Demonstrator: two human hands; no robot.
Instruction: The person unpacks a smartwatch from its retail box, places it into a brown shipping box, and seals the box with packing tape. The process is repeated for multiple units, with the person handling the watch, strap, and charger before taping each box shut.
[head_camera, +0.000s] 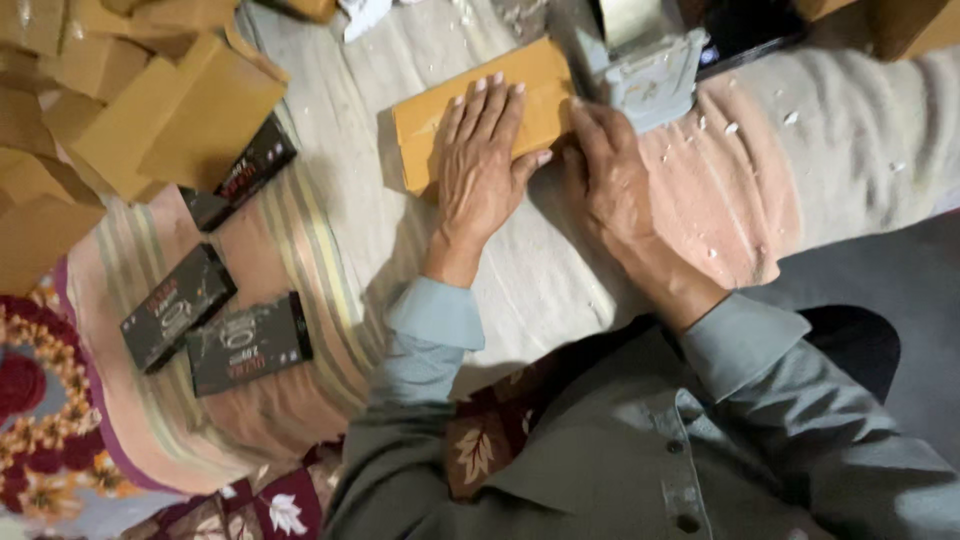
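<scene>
- a flat yellow-brown paper packet (452, 118) is seen lying on a pale striped cloth (330, 215), its long side slanting up toward the right.
- the left hand (482, 160) is laid palm down on the packet, fingers stretched out flat and held close together, nothing gripped; the fingertips reach the packet's far edge.
- the right hand (606, 175) is placed just beside the left, at the packet's right end, knuckles up; its fingers are curled down against the packet's edge, and whether anything is pinched under them cannot be told.
- a grey metal device (648, 70) is seen touching the packet's right end, just beyond the right hand.
- small white paper scraps (727, 128) are scattered over the peach-coloured stretch of cloth to the right.
- a heap of similar yellow-brown packets (150, 100) is piled at the upper left, well apart from the hands.
- three black printed cartons are spread on the cloth at the left: one (240, 175) half under the heap, two (178, 305) (250, 343) lower down, near one another.
- a floral red mat (40, 420) is seen at the lower left edge.
- grey-green sleeves (430, 330) are worn on both arms.
</scene>
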